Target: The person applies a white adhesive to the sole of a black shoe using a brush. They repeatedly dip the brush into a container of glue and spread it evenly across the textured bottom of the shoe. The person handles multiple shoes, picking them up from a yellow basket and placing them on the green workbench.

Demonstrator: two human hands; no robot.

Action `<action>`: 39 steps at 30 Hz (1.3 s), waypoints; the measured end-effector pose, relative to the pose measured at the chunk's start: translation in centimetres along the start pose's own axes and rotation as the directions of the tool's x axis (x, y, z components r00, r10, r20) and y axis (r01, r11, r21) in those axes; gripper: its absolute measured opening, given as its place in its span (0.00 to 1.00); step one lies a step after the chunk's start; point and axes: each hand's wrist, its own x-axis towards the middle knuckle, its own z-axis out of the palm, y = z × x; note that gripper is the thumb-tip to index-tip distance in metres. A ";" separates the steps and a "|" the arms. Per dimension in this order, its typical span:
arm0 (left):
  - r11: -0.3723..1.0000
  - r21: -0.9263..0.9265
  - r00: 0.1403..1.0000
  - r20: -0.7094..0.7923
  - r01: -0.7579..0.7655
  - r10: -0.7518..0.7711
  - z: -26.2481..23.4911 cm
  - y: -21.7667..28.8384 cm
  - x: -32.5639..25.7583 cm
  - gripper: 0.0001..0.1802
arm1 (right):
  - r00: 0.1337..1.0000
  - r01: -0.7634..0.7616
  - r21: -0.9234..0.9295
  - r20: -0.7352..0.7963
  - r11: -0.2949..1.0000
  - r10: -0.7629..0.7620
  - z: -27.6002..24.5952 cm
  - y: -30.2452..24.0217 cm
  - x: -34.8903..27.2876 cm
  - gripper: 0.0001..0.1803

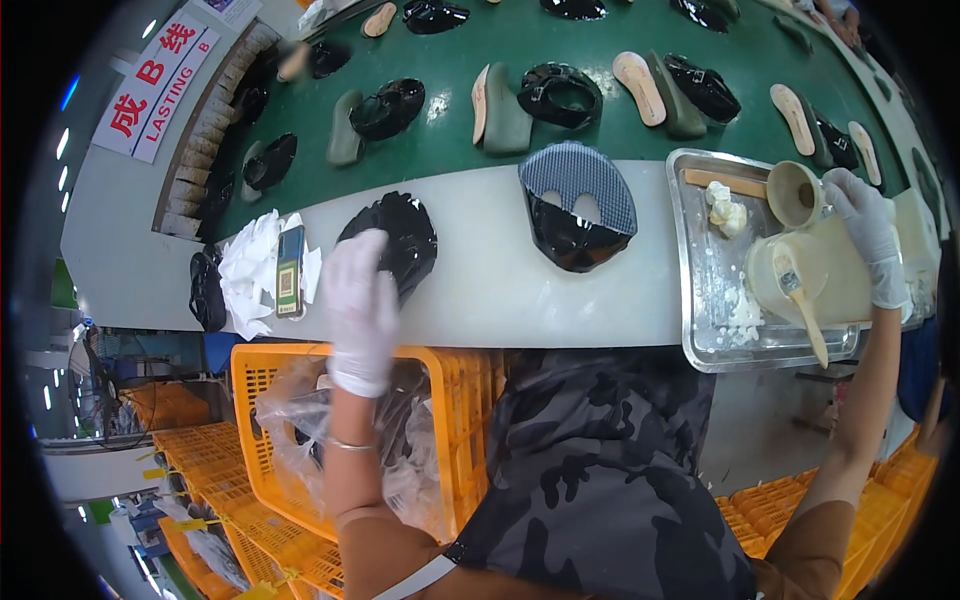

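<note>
My left hand (360, 315), in a white glove and blurred by motion, is over the near edge of a glossy black shoe upper (405, 235) on the white worktop. Its fingers are too smeared to show whether they grip. On the right, my gloved right hand (866, 232) has its fingers curled at the rim of a beige cup (793, 196), which is tilted over a metal tray (690, 300). In the tray, a wooden-handled brush (803, 312) rests across a pale round container (765, 278). Another black upper with a checked lining (578, 205) lies between my hands.
A green conveyor belt (450, 145) beyond the worktop carries black uppers, insoles and green shoe forms. White paper (253, 265) and a phone (290, 272) lie at left. White paste (726, 212) and a wooden strip (725, 182) are in the tray. Below stands an orange crate (440, 440).
</note>
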 end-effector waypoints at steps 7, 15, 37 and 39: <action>0.963 0.256 0.913 0.369 0.079 -0.173 -1.6 -6.3 -1.4 0.18 | 0.981 0.034 0.222 -0.195 0.974 0.011 0.7 1.6 0.7 0.10; 0.961 0.274 0.969 0.245 -0.036 -0.033 -4.0 -6.1 -1.7 0.15 | 0.628 0.113 0.349 -0.751 0.930 0.205 -0.1 -1.5 -9.9 0.14; -0.307 -0.662 0.717 0.688 0.683 0.113 7.1 13.9 4.3 0.13 | 0.722 0.114 0.443 -0.652 0.889 0.232 7.1 -4.7 -14.5 0.10; -0.333 -0.592 0.668 0.719 0.734 0.193 8.9 15.3 4.1 0.14 | 0.709 0.112 0.303 -0.692 0.946 0.138 6.6 -4.5 -13.9 0.11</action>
